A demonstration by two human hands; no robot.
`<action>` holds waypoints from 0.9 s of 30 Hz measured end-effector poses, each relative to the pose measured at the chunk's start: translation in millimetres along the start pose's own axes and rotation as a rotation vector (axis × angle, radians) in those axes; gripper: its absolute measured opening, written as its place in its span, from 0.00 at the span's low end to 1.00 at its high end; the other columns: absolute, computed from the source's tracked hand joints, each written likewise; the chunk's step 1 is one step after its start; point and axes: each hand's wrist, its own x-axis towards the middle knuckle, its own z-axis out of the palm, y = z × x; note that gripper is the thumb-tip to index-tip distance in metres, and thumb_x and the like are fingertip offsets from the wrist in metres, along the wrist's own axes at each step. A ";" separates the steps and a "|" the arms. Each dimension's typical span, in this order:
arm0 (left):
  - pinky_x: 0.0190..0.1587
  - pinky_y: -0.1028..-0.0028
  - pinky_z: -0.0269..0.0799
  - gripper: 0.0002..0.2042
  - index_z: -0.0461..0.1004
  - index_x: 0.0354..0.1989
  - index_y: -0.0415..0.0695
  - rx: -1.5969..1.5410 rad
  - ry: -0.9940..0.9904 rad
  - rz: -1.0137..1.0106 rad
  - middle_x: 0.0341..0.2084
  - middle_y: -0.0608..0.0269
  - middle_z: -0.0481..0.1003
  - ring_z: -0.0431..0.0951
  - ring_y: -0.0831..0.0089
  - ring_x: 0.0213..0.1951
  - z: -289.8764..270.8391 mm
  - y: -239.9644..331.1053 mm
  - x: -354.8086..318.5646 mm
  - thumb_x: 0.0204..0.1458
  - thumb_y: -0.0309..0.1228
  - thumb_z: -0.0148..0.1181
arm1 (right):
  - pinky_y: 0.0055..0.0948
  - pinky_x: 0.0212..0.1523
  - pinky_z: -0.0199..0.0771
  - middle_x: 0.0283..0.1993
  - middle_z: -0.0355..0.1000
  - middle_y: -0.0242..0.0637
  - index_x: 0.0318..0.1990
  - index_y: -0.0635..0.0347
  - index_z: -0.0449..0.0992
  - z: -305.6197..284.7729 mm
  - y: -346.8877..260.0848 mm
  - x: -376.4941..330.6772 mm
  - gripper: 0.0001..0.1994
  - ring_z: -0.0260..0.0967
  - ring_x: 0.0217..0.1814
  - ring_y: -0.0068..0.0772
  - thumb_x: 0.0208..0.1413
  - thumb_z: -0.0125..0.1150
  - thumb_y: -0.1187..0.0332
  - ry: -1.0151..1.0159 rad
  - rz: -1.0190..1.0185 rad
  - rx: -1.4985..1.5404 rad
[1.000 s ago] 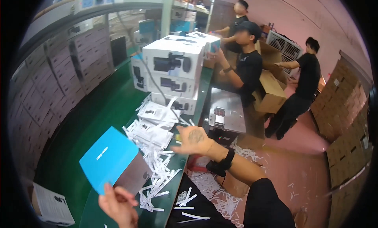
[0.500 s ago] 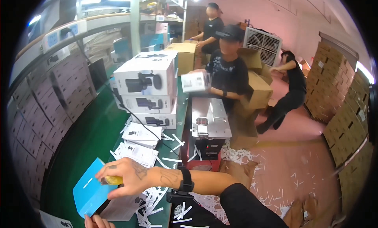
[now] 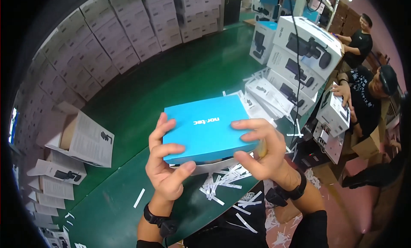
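A carton with a blue top [image 3: 201, 134] is held between my two hands above the green table. Its top panel bears white lettering, and a paler side shows below the front edge. My left hand [image 3: 169, 160] grips the left end, fingertips on the blue top and thumb at the front edge. My right hand [image 3: 265, 149] holds the right end, its fingers over the top and its thumb at the front edge. Something yellow [image 3: 262, 148] shows in the right palm, mostly hidden by the fingers. Black straps circle both wrists.
Printed white cartons [image 3: 306, 51] are stacked at the right, with leaflets [image 3: 269, 94] beside them. Open cartons [image 3: 85, 138] line the left edge. Paper strips [image 3: 227, 179] litter the green table [image 3: 171, 72]. A person [image 3: 364, 98] at the right handles a white carton [image 3: 334, 111].
The view has swung left. My right hand has come down from above the opened blue flap to the carton's right end. Both hands now hold the carton with its blue top down flat.
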 end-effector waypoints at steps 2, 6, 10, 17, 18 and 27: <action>0.65 0.44 0.49 0.19 0.72 0.44 0.48 0.007 -0.077 0.067 0.59 0.47 0.65 0.53 0.40 0.68 -0.9 -3.8 0.0 0.40 0.33 0.66 | 0.28 0.40 0.77 0.52 0.74 0.52 0.41 0.60 0.70 -0.4 4.1 -4.3 0.20 0.77 0.45 0.39 0.40 0.74 0.74 0.010 -0.087 -0.034; 0.63 0.39 0.53 0.23 0.70 0.49 0.51 0.209 -0.097 0.225 0.56 0.51 0.67 0.61 0.42 0.63 7.4 -4.1 -6.0 0.42 0.37 0.69 | 0.26 0.31 0.76 0.49 0.76 0.51 0.43 0.58 0.69 -3.4 10.0 -8.1 0.22 0.78 0.36 0.40 0.40 0.75 0.70 0.022 -0.209 -0.127; 0.61 0.32 0.54 0.39 0.62 0.58 0.56 0.483 -0.146 0.362 0.48 0.62 0.69 0.70 0.55 0.53 11.6 4.2 -4.6 0.37 0.51 0.75 | 0.21 0.20 0.68 0.47 0.78 0.45 0.46 0.56 0.69 -9.1 15.4 -15.2 0.25 0.73 0.23 0.30 0.42 0.75 0.65 -0.027 -0.297 -0.168; 0.60 0.34 0.56 0.35 0.65 0.56 0.53 0.541 -0.223 0.384 0.46 0.67 0.70 0.73 0.62 0.50 6.8 1.5 1.3 0.39 0.47 0.75 | 0.20 0.16 0.58 0.44 0.79 0.43 0.43 0.56 0.69 -6.5 19.2 -8.4 0.22 0.64 0.17 0.22 0.43 0.76 0.65 0.006 -0.342 -0.229; 0.59 0.35 0.58 0.34 0.65 0.55 0.52 0.531 -0.195 0.415 0.46 0.67 0.71 0.74 0.62 0.50 6.7 -2.8 2.7 0.39 0.46 0.75 | 0.20 0.16 0.58 0.43 0.79 0.43 0.42 0.56 0.69 -4.3 17.5 -4.5 0.21 0.64 0.17 0.23 0.44 0.75 0.66 0.008 -0.341 -0.282; 0.61 0.45 0.58 0.36 0.65 0.56 0.44 0.415 -0.116 0.415 0.53 0.52 0.71 0.72 0.53 0.54 11.5 -18.1 6.6 0.39 0.43 0.75 | 0.26 0.26 0.75 0.45 0.78 0.47 0.41 0.57 0.70 -7.6 13.8 -6.0 0.17 0.78 0.32 0.38 0.47 0.72 0.68 -0.028 -0.280 -0.199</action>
